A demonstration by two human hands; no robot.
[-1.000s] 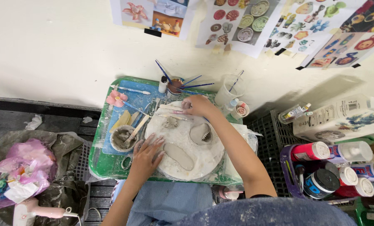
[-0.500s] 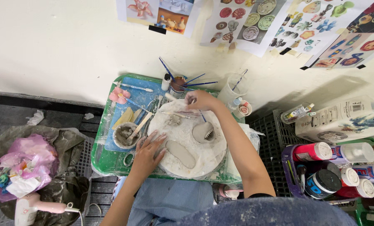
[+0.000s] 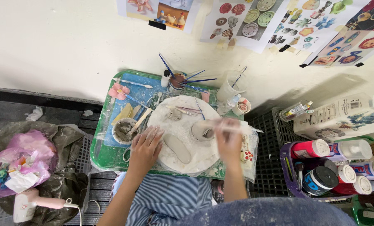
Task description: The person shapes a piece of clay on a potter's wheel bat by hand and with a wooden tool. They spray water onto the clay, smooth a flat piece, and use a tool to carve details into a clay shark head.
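Observation:
My left hand (image 3: 147, 146) lies flat, fingers apart, on the left edge of a round white board (image 3: 183, 119) that sits on a green tray (image 3: 105, 155). An oval slab of grey clay (image 3: 178, 147) lies on the board just right of that hand. My right hand (image 3: 229, 141) is blurred over the board's right side. It is closed on a thin pale tool (image 3: 237, 127) held level. A small grey clay cup (image 3: 202, 132) stands just left of this hand.
A bowl of grey slip (image 3: 124, 130) with a wooden stick sits left of the board. A jar of brushes (image 3: 178, 80) and a plastic cup (image 3: 230, 88) stand by the wall. Paint bottles (image 3: 333, 167) fill a purple basket at right. A pink bag (image 3: 21, 161) and hair dryer (image 3: 32, 205) lie at left.
My right hand has pulled back from the far edge of the board to its right side, now with a thin tool in it. My left hand has stayed put.

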